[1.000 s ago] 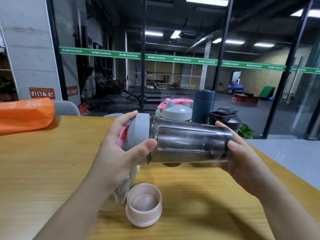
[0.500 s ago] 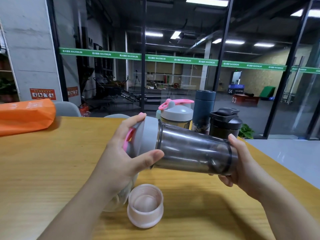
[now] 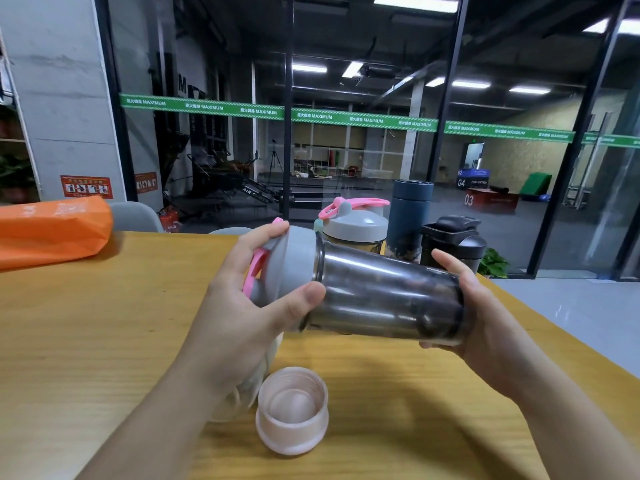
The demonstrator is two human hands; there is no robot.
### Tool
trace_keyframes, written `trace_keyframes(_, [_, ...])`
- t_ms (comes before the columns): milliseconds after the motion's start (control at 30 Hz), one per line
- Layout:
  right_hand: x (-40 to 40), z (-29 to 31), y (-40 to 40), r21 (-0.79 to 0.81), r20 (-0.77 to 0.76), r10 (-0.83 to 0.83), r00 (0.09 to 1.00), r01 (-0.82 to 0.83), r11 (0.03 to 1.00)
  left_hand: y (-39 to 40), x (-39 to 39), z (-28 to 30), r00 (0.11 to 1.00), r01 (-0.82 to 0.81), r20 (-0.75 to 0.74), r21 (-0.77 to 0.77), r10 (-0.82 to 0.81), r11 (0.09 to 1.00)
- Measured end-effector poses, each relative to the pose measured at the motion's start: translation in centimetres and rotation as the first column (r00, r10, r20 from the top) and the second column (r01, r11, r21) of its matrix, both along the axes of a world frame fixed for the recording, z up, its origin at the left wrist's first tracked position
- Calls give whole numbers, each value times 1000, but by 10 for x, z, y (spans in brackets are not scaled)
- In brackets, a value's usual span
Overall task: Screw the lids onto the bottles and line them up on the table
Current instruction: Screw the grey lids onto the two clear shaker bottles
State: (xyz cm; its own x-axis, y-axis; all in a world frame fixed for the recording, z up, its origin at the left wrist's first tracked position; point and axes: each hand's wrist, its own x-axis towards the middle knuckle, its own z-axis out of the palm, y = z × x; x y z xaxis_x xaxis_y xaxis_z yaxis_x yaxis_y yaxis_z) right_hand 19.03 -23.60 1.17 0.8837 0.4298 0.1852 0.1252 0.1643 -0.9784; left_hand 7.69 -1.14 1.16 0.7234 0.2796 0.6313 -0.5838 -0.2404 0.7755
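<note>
Bottle (image 3: pixel 388 296) is lying sideways between your hands: left hand (image 3: pixel 242 306) fingers are gripping its grey lid (image 3: pixel 294 265), right hand (image 3: pixel 485 327) fingers are cupping the base.

Single view only, worn at head height. Looked forward and slightly down across the bench (image 3: pixel 86 323), toward a glass wall (image 3: pixel 363 150) and a dim gym hall beyond. Sat close to the hands (image 3: pixel 242 317), with both forearms running in from the bottom edge and filling the foreground. Wide-angle, with upright lines bowed near the edges. No second view to overlap with.
</note>
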Motion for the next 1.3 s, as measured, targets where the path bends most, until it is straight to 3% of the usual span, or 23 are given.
trace_keyframes(133, [4, -13, -9, -67, 192, 122, 974, -111, 992, 4, 4, 0, 999, -48, 6, -53, 49, 997])
trace_keyframes(267, [6, -13, -13, -36, 240, 184, 953, -180, 983, 9, 5, -2, 998, -63, -17, -95, 61, 993])
trace_keyframes(467, [6, -13, -11, -23, 252, 143, 957, -142, 990, 10, 7, -1, 999, -37, -20, -113, 35, 993])
trace_keyframes(700, [10, -16, -13, -113, 302, 86, 949, -54, 992, 12, 5, -2, 998, -59, -39, -67, 57, 996])
trace_keyframes(900, [7, -16, -7, -167, 277, 38, 960, 9, 986, 9, 3, -1, 999, -50, -17, -4, 50, 999])
trace_keyframes(1000, [10, -18, -5, -202, 186, -5, 983, 43, 978, 6, 2, 0, 1000, -11, -17, -4, 11, 1000])
trace_keyframes(1300, [8, -19, -1, -341, 6, 97, 995, -89, 936, 1, -1, 2, 1000, 5, -15, 4, -4, 1000])
